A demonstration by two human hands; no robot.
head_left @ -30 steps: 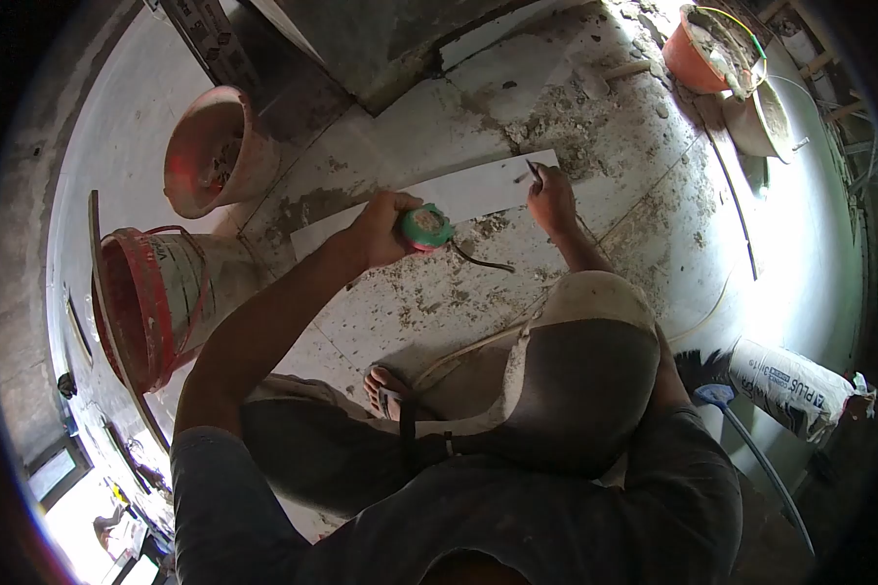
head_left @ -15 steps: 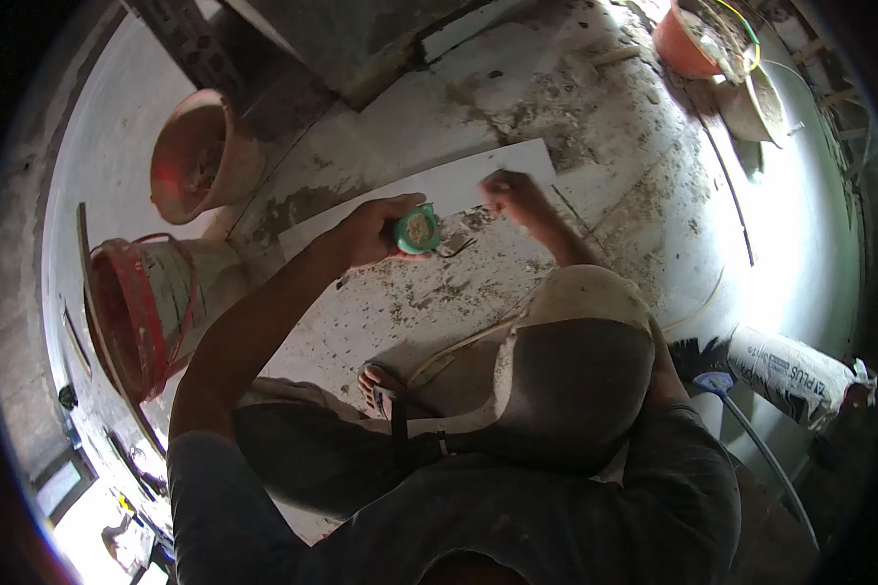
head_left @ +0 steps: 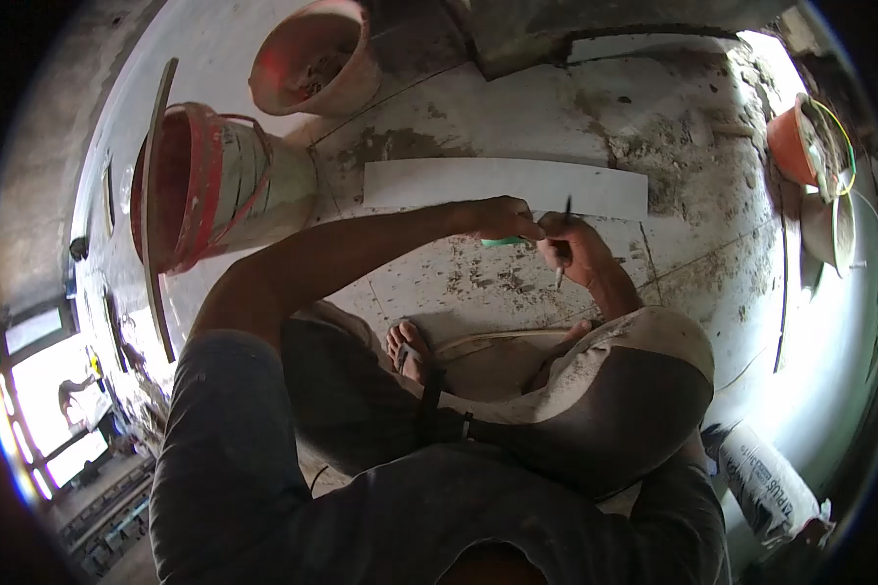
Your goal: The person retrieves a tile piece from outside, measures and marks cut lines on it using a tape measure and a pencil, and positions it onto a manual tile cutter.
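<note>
My left hand point(head_left: 505, 218) is wrapped round the green tape measure point(head_left: 502, 241), most of which is hidden under the palm. Close against it, my right hand point(head_left: 578, 248) is closed on a thin pencil-like marker point(head_left: 568, 207), whose dark end points up and whose pale end shows below the fingers. Both hands meet just in front of a long white tile strip point(head_left: 507, 183), which lies flat on the dusty floor. The tape blade cannot be made out between the hands.
A red-rimmed bucket point(head_left: 200, 185) lies at the left beside a long thin strip point(head_left: 154, 214). Another bucket point(head_left: 351, 83) stands behind it. An orange bucket point(head_left: 792, 144) and a pale one point(head_left: 829, 232) are at the right, with a printed bag point(head_left: 766, 487) lower down.
My left hand has moved right with the tape measure, and my right hand has come off the strip to meet it. The view has turned, so the strip lies more level.
</note>
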